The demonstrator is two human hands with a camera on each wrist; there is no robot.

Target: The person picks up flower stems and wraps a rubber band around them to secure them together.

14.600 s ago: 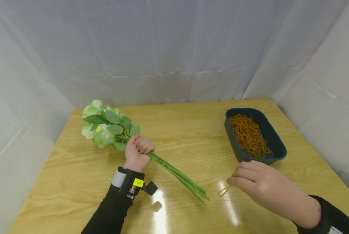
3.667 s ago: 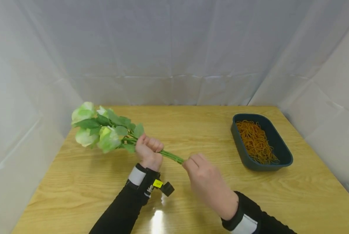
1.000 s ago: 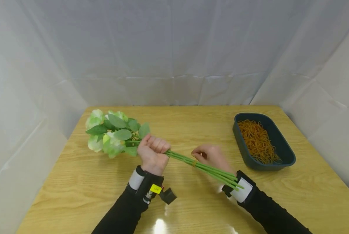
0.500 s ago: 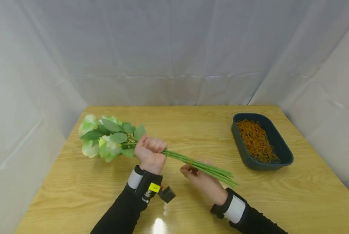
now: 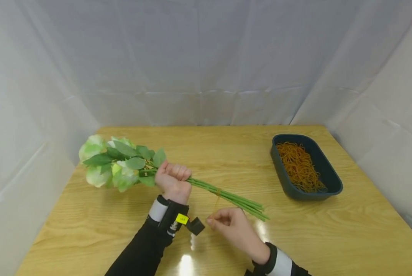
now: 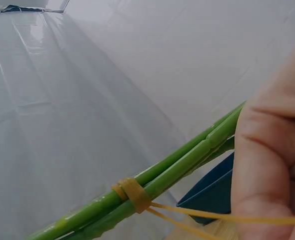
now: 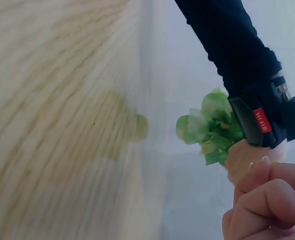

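Note:
A bunch of pale green-white flowers (image 5: pixel 124 174) with green leaves lies across the head view, blooms to the left. My left hand (image 5: pixel 174 184) grips it just below the leaves, fingers wrapped round the green stems (image 5: pixel 242 201). Farther down the stems, a yellowish rubber band (image 6: pixel 135 195) is wound round them in several turns. Its free loop stretches as two strands toward the near side, where my right hand (image 5: pixel 235 230) pinches the end between thumb and fingertips. The right wrist view shows the curled right fingers (image 7: pixel 267 205) in front of the left hand.
A dark blue plastic container (image 5: pixel 330 176) with a heap of rubber bands (image 5: pixel 299 166) stands at the right of the wooden table (image 5: pixel 226 149). White sheeting (image 5: pixel 199 61) hangs behind and at both sides.
From picking a loose band by the container, the right hand came to the stems. Within the last second it passed from beyond the stems, under them, to the near side, drawing the band out.

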